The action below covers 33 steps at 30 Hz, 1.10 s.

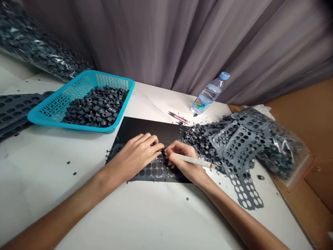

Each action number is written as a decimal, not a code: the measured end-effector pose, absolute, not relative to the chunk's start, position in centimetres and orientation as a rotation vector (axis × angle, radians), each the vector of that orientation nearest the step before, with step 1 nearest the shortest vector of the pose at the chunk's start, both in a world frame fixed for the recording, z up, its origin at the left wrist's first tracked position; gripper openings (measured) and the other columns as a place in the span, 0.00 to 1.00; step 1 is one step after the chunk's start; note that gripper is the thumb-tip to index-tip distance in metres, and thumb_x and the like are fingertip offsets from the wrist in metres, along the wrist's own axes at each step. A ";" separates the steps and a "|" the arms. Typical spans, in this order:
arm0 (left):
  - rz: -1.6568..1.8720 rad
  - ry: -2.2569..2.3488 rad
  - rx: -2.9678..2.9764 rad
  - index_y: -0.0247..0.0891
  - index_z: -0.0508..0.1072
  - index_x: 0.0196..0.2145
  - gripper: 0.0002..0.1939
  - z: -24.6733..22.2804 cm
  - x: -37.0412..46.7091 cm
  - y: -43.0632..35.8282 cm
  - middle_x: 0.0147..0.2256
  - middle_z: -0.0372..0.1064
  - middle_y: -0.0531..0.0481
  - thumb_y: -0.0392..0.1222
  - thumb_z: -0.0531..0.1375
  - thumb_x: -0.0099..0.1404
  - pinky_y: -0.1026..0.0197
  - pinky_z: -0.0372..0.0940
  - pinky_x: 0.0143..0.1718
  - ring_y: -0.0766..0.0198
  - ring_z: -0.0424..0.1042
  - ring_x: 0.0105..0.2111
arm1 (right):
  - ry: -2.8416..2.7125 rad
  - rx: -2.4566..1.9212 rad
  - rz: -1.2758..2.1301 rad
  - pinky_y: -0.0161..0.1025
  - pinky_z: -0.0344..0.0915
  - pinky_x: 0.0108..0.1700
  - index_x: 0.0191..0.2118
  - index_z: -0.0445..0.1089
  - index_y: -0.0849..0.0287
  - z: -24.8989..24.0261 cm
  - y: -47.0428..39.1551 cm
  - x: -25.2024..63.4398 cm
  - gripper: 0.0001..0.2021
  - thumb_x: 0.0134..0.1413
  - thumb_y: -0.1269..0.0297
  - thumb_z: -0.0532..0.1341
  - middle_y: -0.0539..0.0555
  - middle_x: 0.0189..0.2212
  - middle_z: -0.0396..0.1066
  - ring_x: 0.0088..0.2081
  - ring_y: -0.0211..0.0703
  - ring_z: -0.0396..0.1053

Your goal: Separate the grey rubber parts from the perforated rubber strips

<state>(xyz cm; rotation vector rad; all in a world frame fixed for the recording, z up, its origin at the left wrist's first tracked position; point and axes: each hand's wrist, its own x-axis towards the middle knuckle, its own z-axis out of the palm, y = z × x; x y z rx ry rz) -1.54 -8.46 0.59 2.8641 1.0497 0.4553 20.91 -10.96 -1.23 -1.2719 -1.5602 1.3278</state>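
Bare forearms [85, 198] cross the white table [122, 222] to a dark sheet [157, 171] on a black mat [148, 126], its long axis running left-right. The right hand [188, 160] pinches a pale rod [194, 160] slanting leftward to the sheet; the left hand's [137, 154] bent fingers rest there, their grip unclear.
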 end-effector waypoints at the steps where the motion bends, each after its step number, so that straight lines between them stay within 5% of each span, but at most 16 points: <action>1: 0.477 1.032 2.872 0.38 0.76 0.47 0.09 0.5 -1.3 -8.6 0.45 0.74 0.45 0.35 0.55 0.79 0.50 0.64 0.49 0.53 0.72 0.45 | -1.589 -1.286 1.299 0.32 0.65 0.28 0.38 0.72 0.58 -1.2 -11.0 20.9 0.07 0.67 0.61 0.63 0.48 0.27 0.71 0.27 0.36 0.69; 4: 0.834 1.071 2.633 0.37 0.75 0.44 0.12 1.2 -0.9 -8.5 0.45 0.76 0.45 0.33 0.52 0.80 0.52 0.67 0.49 0.56 0.75 0.44 | -1.645 -1.327 1.218 0.31 0.62 0.28 0.37 0.72 0.57 -1.3 -11.3 20.8 0.05 0.65 0.64 0.64 0.47 0.26 0.70 0.26 0.36 0.67; 7: 1.271 1.249 1.969 0.38 0.76 0.44 0.08 3.2 -2.2 -7.5 0.42 0.78 0.48 0.42 0.58 0.79 0.57 0.71 0.45 0.60 0.78 0.40 | -1.593 -1.338 1.227 0.31 0.62 0.27 0.37 0.73 0.57 -1.5 -11.4 20.7 0.04 0.65 0.64 0.63 0.47 0.25 0.71 0.26 0.35 0.68; 13: 1.373 1.527 1.702 0.39 0.81 0.46 0.16 5.6 -10.2 -4.4 0.44 0.81 0.51 0.52 0.70 0.67 0.50 0.71 0.51 0.57 0.79 0.44 | -1.453 -1.240 1.363 0.31 0.66 0.25 0.40 0.72 0.58 -1.4 -11.0 20.9 0.07 0.67 0.60 0.63 0.50 0.29 0.74 0.28 0.38 0.73; 18: 1.002 1.941 2.158 0.39 0.81 0.49 0.25 4.1 -15.6 -2.6 0.40 0.76 0.50 0.62 0.58 0.70 0.46 0.63 0.42 0.53 0.77 0.46 | -1.426 -1.200 1.370 0.31 0.68 0.24 0.41 0.72 0.57 -1.1 -10.8 21.1 0.06 0.66 0.61 0.64 0.49 0.30 0.74 0.25 0.36 0.71; 21: 0.944 1.922 2.342 0.33 0.76 0.54 0.28 3.9 -14.9 -2.5 0.43 0.72 0.47 0.59 0.55 0.71 0.42 0.62 0.46 0.51 0.75 0.47 | -1.507 -1.250 1.285 0.32 0.69 0.25 0.41 0.72 0.57 -0.8 -11.2 21.3 0.06 0.67 0.60 0.64 0.49 0.29 0.73 0.25 0.36 0.71; 25: 1.077 1.780 2.491 0.37 0.76 0.53 0.17 5.1 -9.9 -4.6 0.48 0.72 0.46 0.49 0.55 0.76 0.40 0.59 0.58 0.51 0.70 0.52 | -1.543 -1.284 1.246 0.32 0.67 0.26 0.40 0.72 0.57 -0.5 -12.1 20.9 0.04 0.66 0.63 0.63 0.48 0.27 0.72 0.25 0.36 0.70; 29: 0.715 1.192 2.481 0.43 0.76 0.46 0.07 4.6 -4.8 -7.6 0.46 0.75 0.49 0.44 0.59 0.76 0.50 0.66 0.52 0.53 0.70 0.50 | -1.466 -1.257 1.383 0.32 0.68 0.26 0.38 0.72 0.57 -0.7 -12.5 20.0 0.03 0.65 0.65 0.64 0.47 0.27 0.72 0.25 0.36 0.70; 33: 0.440 1.017 2.433 0.43 0.75 0.47 0.07 2.8 -3.0 -9.0 0.45 0.73 0.50 0.39 0.56 0.77 0.54 0.67 0.48 0.56 0.72 0.47 | -1.452 -1.244 1.440 0.33 0.69 0.28 0.39 0.73 0.57 -1.0 -12.4 19.7 0.04 0.66 0.64 0.64 0.49 0.28 0.74 0.27 0.37 0.71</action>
